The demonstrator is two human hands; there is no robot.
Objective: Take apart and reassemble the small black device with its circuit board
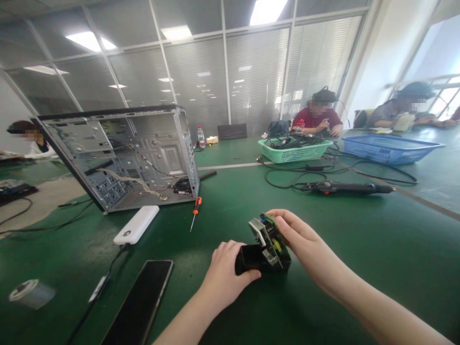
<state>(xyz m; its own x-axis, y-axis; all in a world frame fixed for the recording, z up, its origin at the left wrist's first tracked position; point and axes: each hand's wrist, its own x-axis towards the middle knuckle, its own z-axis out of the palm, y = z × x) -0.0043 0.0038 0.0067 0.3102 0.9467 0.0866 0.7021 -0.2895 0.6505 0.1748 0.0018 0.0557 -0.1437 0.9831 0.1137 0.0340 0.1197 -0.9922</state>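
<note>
My left hand (228, 266) is wrapped round one end of a small black plastic case (249, 258), low over the green table. Fingers of my right hand (294, 232) pinch the upper edge of a green circuit board (276, 239). That board tilts up out of the case's right end, its lower part still inside or against it. Metal heat sinks and a yellow component show on the board's face. Beyond my hands lies an orange and black screwdriver (196, 208), its tip toward me.
An open computer case (143, 158) stands at left. Nearer are a white power bank (136, 225) with a cable, a phone (142, 302) and a clear roll (32, 293). Rightward lie a black corded tool (348, 188), a green basket (294, 152) and a blue basket (391, 149). People sit beyond.
</note>
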